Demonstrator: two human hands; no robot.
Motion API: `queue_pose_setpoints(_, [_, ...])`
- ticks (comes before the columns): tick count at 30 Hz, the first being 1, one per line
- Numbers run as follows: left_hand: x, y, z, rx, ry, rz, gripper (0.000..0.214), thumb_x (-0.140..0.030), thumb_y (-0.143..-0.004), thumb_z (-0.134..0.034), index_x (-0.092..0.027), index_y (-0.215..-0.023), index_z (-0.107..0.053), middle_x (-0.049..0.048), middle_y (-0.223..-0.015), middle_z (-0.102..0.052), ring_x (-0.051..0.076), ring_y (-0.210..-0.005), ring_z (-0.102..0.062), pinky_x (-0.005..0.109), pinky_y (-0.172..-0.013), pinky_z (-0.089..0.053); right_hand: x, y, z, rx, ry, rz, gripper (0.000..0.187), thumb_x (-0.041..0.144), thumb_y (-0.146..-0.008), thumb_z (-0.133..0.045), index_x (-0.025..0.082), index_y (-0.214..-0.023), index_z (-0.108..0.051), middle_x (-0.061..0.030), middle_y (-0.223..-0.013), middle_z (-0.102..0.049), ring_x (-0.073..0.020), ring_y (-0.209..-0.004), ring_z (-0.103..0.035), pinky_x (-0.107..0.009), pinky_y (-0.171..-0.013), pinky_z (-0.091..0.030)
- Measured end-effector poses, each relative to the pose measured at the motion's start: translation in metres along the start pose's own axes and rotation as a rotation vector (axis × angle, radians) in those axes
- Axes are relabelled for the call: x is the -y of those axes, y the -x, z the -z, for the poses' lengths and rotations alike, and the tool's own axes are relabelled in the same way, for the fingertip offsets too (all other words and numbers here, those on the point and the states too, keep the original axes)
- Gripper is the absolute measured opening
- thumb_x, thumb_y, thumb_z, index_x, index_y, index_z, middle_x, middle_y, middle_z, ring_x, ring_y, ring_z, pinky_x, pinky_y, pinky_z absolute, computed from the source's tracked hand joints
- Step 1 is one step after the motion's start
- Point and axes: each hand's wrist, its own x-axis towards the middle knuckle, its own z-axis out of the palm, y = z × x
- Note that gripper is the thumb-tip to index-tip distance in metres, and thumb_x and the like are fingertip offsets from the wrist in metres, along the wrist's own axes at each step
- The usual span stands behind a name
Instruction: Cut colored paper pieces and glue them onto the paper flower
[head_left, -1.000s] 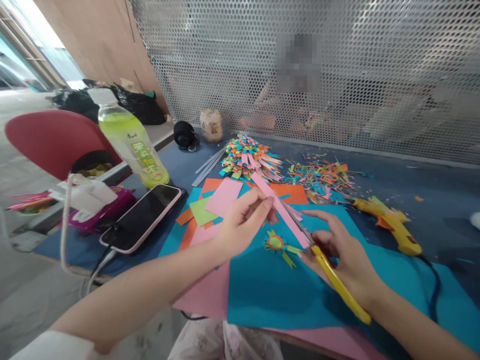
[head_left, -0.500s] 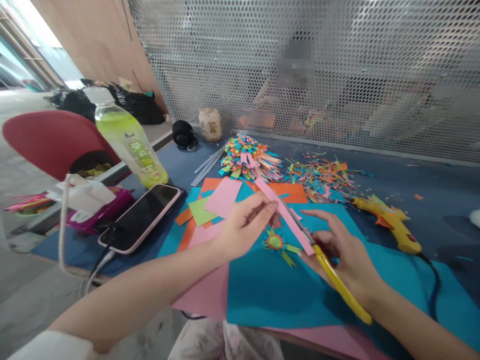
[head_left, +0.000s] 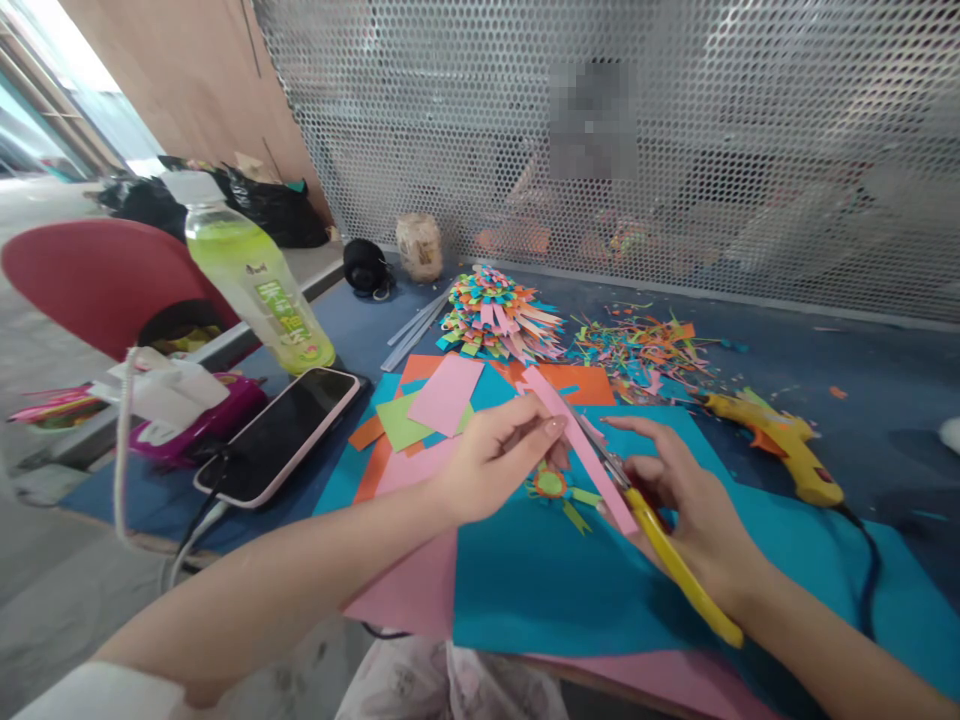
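Strip of pink paper (head_left: 586, 448) in the head view has slid down along the blades of the scissors (head_left: 679, 570) since 1 second ago, its near end now nearer the right wrist. Left hand (head_left: 491, 465) has edged right with it, fingers pinching the strip mid-length; right hand (head_left: 697, 520) has its fingers around the yellow-handled scissors, index finger extended.

The dark blue counter (head_left: 795, 350) carries large blue sheets (head_left: 555, 590), with a perforated metal panel (head_left: 450, 110) behind and a red chair (head_left: 112, 280) off to the left. Small green-and-orange rosette (head_left: 550, 484) lies just under the strip, partly hidden. Beyond are 1 fringed paper heap (head_left: 495, 315) and loose scraps (head_left: 637, 350); a yellow glue gun (head_left: 776, 440) lies right, a phone (head_left: 281, 435) and bottle (head_left: 259, 280) left.
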Motion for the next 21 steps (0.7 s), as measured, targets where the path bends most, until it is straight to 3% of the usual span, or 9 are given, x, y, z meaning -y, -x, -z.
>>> queue_pose_setpoints(14, [-0.001, 0.0, 0.0, 0.007, 0.007, 0.008, 0.025, -0.035, -0.088, -0.047, -0.016, -0.072, -0.052, 0.0009, -0.064, -0.057, 0.009, -0.056, -0.052, 0.021, -0.053, -0.043, 0.01, 0.002, -0.003, -0.082, -0.043, -0.055, 0.048, 0.024, -0.075, -0.054, 0.023, -0.119, -0.036, 0.0087, -0.054, -0.041, -0.0085, -0.047, -0.03, -0.021, -0.043, -0.025])
queue_pose_setpoints(21, [0.005, -0.003, 0.002, -0.013, -0.019, -0.005, 0.024, -0.034, -0.087, -0.047, -0.017, -0.073, -0.053, 0.0003, -0.064, -0.058, 0.009, -0.057, -0.054, 0.02, -0.053, -0.043, 0.006, -0.003, 0.0, -0.088, -0.059, -0.076, 0.051, 0.032, -0.075, -0.057, 0.021, -0.12, -0.035, 0.0064, -0.057, -0.047, -0.0109, -0.049, -0.04, -0.023, -0.046, -0.032])
